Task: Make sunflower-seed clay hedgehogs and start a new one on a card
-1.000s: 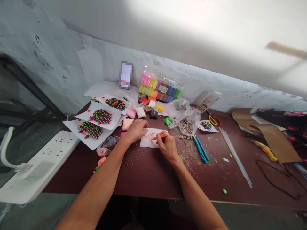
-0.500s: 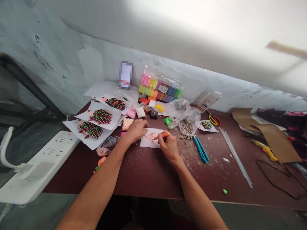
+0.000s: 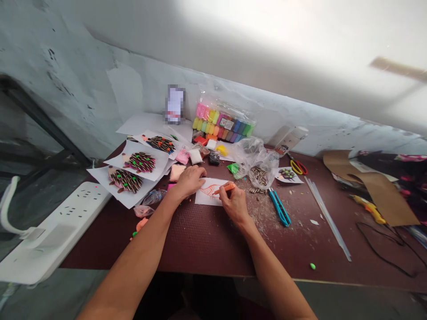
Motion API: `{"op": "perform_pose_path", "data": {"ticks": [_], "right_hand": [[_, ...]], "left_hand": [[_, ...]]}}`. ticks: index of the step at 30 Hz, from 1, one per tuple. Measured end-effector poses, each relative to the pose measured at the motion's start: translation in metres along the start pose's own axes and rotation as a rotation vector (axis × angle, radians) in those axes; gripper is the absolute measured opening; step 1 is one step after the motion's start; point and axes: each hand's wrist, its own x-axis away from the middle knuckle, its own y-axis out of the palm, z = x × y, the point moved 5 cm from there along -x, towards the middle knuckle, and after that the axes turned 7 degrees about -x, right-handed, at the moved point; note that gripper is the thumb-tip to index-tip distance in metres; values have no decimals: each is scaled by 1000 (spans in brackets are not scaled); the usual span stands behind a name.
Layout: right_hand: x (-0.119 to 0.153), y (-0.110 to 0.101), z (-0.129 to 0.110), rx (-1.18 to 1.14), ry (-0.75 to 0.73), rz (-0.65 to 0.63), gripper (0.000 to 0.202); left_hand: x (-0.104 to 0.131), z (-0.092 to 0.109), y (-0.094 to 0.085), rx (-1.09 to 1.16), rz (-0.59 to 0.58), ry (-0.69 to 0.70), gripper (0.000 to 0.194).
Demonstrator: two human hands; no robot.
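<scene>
A grey-blue wall is standing behind the table, showing dark scuffs and, to their right, a paler patch. Above it a smooth white surface is spreading, its lower edge sloping down toward the right. Bright light is washing over its upper part, with soft grey shading running beneath the glare. A tan strip is crossing it at far right. The table is showing a dark red-brown top. At left a dark metal frame is slanting, and grey floor is showing below.
</scene>
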Motion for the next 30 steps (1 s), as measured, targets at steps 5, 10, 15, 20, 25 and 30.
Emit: {"op": "perform_pose_path", "data": {"ticks": [5,10,15,20,25,30], "right_hand": [[0,0,1,7,18,-14,30],[0,-5,-1,-7,18,14,32],[0,-5,-1,-15,25,22,30],[0,-3,0,-7,8,9,30],[0,-2,1,-4,8,5,29],[0,-3,1,8,13,12,27]], "left_hand": [[0,-1,0,-4,7,3,22],[0,0,0,-14,-3,-2,22],[0,0,0,5,3,-3,22],[-1,-1,2,5,22,-1,22],[-1,-1,3,9,18,3,22],[0,0,1,-2,4,-7,23]]}}
